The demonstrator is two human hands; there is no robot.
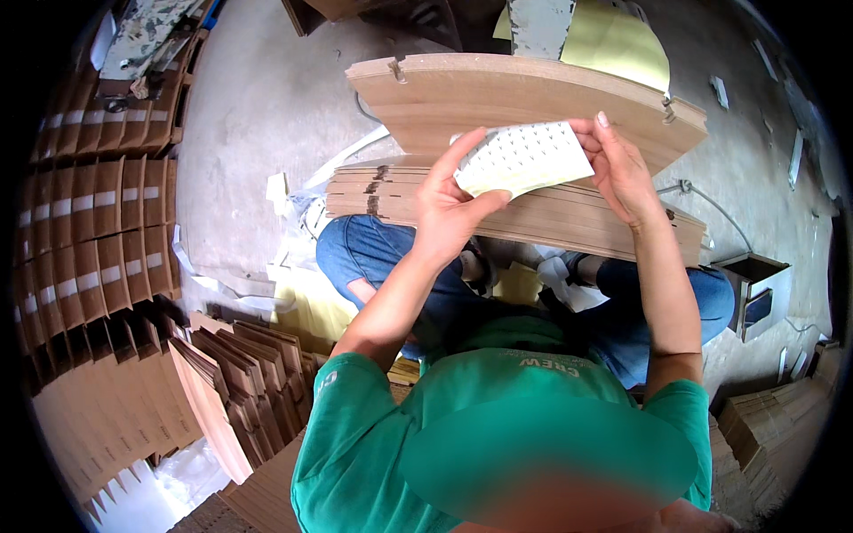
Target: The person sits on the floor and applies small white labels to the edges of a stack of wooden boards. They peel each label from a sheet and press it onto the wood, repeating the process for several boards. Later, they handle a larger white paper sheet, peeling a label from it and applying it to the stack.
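Observation:
In my left hand [449, 209] is a white sheet of small stickers [526, 160] with rows of tiny dark marks. My left thumb lies on its near edge and the fingers are behind it. At the sheet's right edge, my right hand [619, 169] has its fingers curled against it, one fingertip pointing up. Below the sheet, a thick stack of flat brown cardboard pieces [524, 213] lies across in front of my legs. Behind that, a wide cardboard panel [533, 102] with notched corners leans upward.
Tall stacks of brown cardboard [98, 213] with white patches stand at the left. Folded cardboard pieces [244, 377] lean near my left elbow. A small open metal box [755, 289] sits on the right. Yellow paper [622, 49], a cord [724, 209] and white scraps lie on the concrete floor [258, 115].

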